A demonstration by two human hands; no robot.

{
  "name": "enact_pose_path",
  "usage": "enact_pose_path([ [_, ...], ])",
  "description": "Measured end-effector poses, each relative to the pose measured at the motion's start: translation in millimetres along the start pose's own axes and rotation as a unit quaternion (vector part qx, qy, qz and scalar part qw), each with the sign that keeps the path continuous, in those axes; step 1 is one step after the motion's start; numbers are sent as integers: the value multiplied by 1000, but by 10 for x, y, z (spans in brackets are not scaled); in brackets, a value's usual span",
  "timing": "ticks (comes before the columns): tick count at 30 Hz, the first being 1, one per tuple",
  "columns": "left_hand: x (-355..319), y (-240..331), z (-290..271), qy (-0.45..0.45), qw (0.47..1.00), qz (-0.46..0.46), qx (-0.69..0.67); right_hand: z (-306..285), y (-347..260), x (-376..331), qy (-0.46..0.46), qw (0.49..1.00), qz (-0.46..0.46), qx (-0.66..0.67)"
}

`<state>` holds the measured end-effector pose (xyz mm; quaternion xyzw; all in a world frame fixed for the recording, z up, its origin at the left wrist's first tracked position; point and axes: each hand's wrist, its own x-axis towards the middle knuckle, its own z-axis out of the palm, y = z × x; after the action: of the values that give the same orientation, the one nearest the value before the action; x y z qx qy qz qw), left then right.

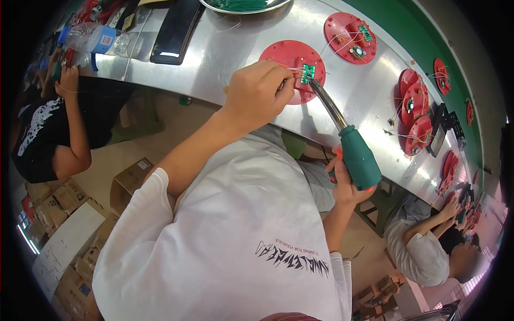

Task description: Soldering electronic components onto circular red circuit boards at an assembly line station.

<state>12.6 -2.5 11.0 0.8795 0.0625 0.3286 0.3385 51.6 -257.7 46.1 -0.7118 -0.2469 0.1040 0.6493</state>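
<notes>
In my right hand (347,184) is a green soldering gun (360,155) with orange parts, my fingers wrapped around its handle. Its metal barrel slants up and left, and the tip meets or almost meets a small green circuit board (307,74). That board lies on a red round plate (284,51) on the metal table. My left hand (258,91) is closed in a pinch over the plate's left part, holding thin wires (294,69) that run to the board. Its fingertips are partly hidden.
Another red plate (342,24) with a board and wires sits farther right. Several stacked red plates (412,101) lie beyond it. A black phone-like slab (176,29), a metal dish (243,4) and a plastic bottle (91,38) stand left. Co-workers sit on both sides.
</notes>
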Motion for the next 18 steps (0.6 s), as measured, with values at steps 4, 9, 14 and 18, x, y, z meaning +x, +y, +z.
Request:
enact_pose_path([
  [4,-24,-50,118,38,999,4,20,61,-10,-11,13,1000,13,-9],
  [9,-19,-67,141,36,999,7,33,96,-7,-14,32,999,22,-12],
  [14,-10,-91,168,40,999,-2,26,89,54,-17,13,1000,9,-12],
  [18,-10,-91,154,38,999,0,23,69,74,-35,10,1000,18,14],
])
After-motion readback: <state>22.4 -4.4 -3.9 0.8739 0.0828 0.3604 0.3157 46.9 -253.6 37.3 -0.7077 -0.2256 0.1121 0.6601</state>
